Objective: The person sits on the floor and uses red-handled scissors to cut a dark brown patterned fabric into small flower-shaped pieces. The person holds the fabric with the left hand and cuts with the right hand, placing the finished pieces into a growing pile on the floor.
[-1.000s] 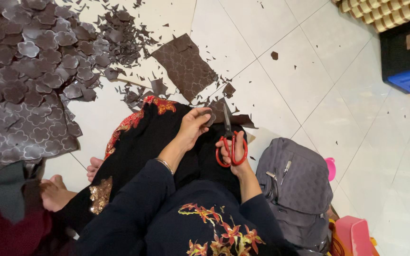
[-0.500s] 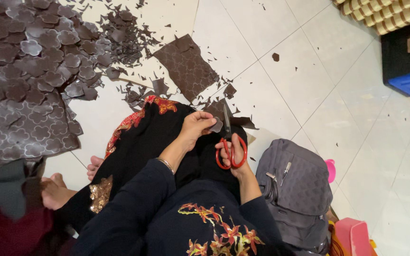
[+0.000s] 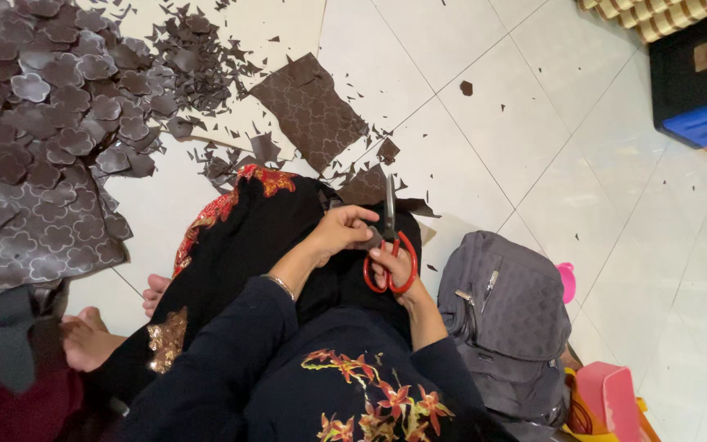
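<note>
Right hand fingers through red-handled scissors, blades still upright | left hand fingers keep pinching small brown fabric piece beside blades, over lap | barely shifted; cutting continues | grey backpack right of scissors

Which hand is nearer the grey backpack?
Right. The right hand, holding the red scissors, sits just beside the backpack; the left hand is farther off, beyond the scissors.

Seated person, floor: right hand gripping red-handled scissors, left hand pinching small brown piece at the blades; brown cut-outs heaped alongside, grey backpack adjacent.
</note>
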The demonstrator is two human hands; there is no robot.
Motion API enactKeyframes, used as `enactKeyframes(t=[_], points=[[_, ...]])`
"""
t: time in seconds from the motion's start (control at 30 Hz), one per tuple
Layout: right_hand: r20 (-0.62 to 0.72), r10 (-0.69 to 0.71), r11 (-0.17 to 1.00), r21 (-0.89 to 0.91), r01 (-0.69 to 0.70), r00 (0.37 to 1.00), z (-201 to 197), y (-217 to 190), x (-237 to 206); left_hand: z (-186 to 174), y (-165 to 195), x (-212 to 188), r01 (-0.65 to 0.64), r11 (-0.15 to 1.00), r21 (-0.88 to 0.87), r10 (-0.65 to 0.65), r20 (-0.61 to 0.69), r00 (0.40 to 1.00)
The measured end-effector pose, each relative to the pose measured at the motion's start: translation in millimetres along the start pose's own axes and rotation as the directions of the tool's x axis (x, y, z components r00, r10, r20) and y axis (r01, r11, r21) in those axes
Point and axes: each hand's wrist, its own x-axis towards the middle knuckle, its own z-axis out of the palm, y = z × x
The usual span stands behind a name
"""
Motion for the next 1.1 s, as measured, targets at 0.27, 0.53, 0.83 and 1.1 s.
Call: enactKeyframes(t=[0.27,0.53,0.83,1.1], points=[[-0.143,-0.052,0.985,0.157,0.075,0.988,-4.4,7.8,-5.2,4.3,-17.3,9.6,0.08,0.96,0.267,-0.093,0.036,0.995],[-0.164,-0.158,0.981,0.083,0.173,0.974,-4.1,12.4,-0.3,3.2,-11.9,19.4,0.052,0.998,-0.032,-0.056,-0.152,0.987],[0.035,-0.08,0.997,-0.013,0.08,0.996,0.9,12.5,6.3,-1.2,5.9,24.7,-0.208,0.94,-0.271,0.124,-0.294,0.948],[0.194,-0.19,0.974,-0.089,0.21,0.963,-1.4,14.8,-2.8,0.5,6.1,23.2,-0.233,0.937,-0.26,0.144,-0.318,0.937]])
